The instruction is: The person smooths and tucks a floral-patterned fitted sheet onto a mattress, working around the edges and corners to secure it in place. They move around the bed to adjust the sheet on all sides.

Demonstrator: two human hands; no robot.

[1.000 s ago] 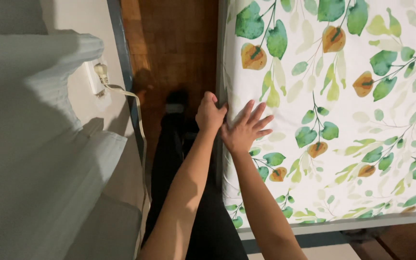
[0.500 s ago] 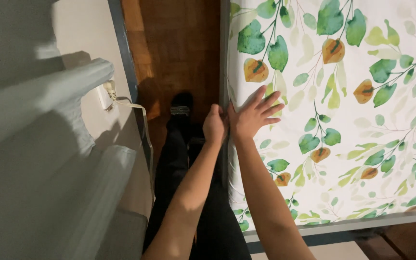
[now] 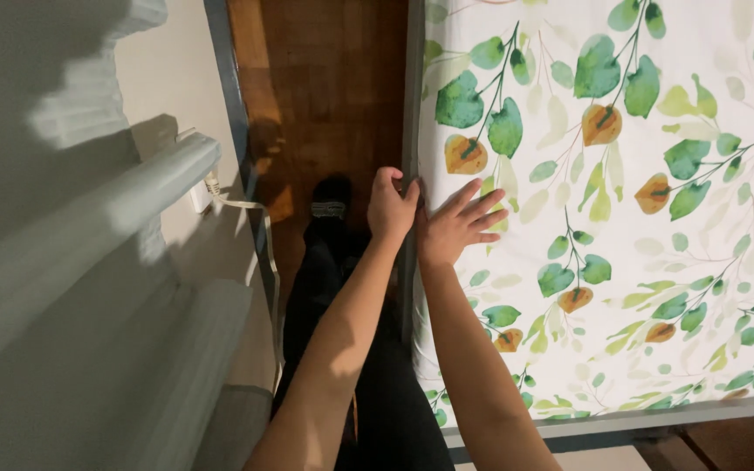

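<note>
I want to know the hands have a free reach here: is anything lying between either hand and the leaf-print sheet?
Nothing visible. The left hand grips the edge of the sheet, and the right hand lies flat on it with fingers spread.

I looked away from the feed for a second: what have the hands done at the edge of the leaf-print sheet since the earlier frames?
Both hands slid together along the edge of the leaf-print sheet, away from the person. The left hand still grips the edge, fingers curled over it; the right hand still lies flat on top, fingers spread. Nothing was let go. The sheet, wooden floor and white cable look unchanged.
</note>
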